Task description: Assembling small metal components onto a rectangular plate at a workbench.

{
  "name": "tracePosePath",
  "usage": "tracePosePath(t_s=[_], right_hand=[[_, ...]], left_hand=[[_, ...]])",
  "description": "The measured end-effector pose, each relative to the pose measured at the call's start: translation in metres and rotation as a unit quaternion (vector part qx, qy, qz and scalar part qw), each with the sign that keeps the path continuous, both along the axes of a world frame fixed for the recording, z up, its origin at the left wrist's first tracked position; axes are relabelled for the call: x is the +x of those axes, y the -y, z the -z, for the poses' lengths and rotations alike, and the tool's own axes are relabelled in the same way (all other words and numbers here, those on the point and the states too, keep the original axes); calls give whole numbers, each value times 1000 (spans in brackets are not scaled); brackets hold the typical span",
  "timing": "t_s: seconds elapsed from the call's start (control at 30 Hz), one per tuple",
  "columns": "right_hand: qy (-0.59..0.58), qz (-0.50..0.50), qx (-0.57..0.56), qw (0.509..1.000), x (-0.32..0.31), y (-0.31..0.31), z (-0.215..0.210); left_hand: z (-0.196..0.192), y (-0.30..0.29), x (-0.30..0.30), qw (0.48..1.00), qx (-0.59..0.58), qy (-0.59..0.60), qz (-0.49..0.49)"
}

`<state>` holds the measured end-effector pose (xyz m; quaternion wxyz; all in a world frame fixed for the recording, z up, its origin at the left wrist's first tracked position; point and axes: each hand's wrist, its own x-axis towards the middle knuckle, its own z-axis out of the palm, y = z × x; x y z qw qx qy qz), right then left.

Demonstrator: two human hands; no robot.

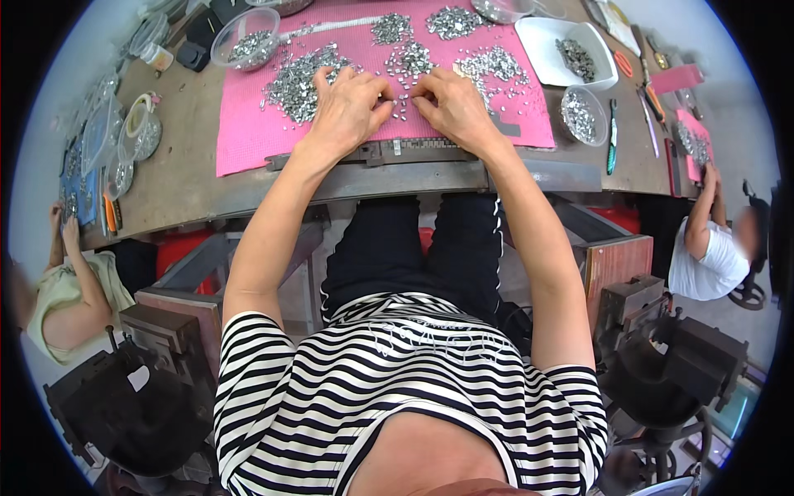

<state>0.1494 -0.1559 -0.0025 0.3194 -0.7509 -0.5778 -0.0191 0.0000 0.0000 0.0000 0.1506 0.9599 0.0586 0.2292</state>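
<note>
A pink ribbed mat [248,153] lies on the workbench in front of me, with heaps of small silvery metal pieces [302,83] spread over it. My left hand [347,107] rests beside the large left heap, its thumb and forefinger curled together in a pinch. Facing it, my right hand [455,106] has its fingers bent and pinched next to a smaller heap [411,59]. A few loose pieces lie in the gap between both hands. Whatever either pinch holds is too small to make out. Just below the hands, a dark metal strip with notches [401,151] runs along the mat's near edge.
At the right stand a white tray [525,41] and a clear tub of metal pieces [583,116], with a green toothbrush [612,136] beside them. Another clear bowl [227,45] stands at the upper left. Co-workers sit at both sides [78,298] [711,248].
</note>
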Motion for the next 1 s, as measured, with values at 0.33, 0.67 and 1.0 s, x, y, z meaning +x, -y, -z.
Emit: tracePosePath(t_s=[0.33, 0.67, 1.0], right_hand=[[44, 5, 44, 998, -3, 2, 3], [-103, 28, 57, 993, -16, 70, -15], [29, 47, 102, 993, -36, 87, 2]], left_hand=[[3, -1, 1, 1000, 7, 23, 19], [-10, 53, -8, 993, -60, 76, 63], [9, 83, 4, 993, -25, 100, 51]])
